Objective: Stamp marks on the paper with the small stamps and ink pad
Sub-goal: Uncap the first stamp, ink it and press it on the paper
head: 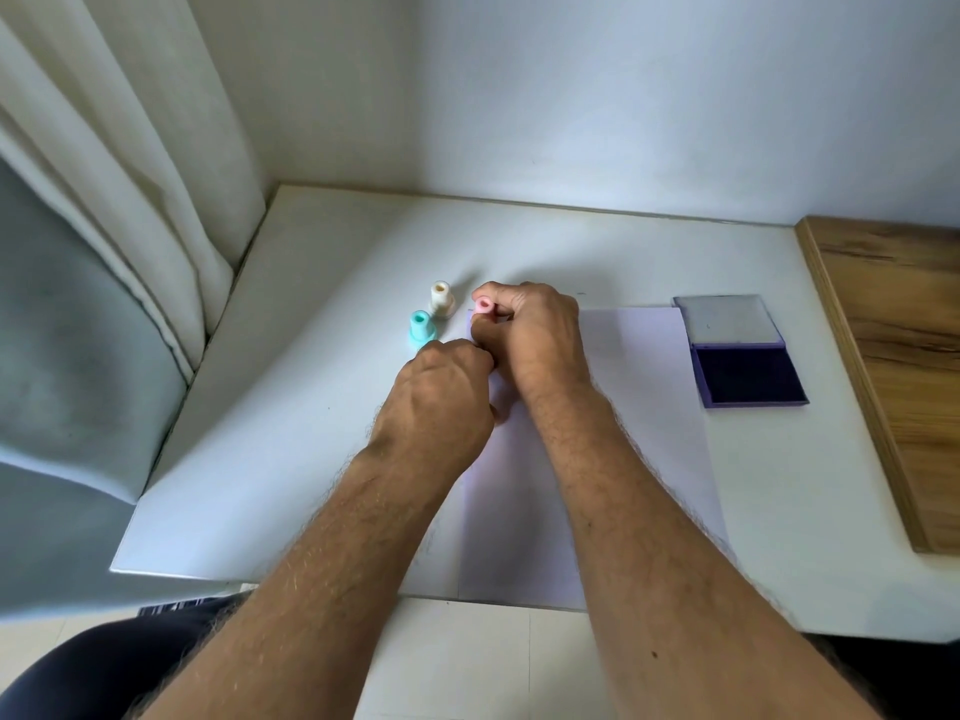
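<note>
The right hand [530, 335] is gripping the small pink plastic stamp [484, 306] at the far-left corner of the white paper sheet [639, 366]. The left hand [441, 392] is clenched beside it; contents cannot be determined. The open purple ink pad [748, 376] is lying right of the paper. The stamp is probably light and rigid: take hold around its narrow neck.
</note>
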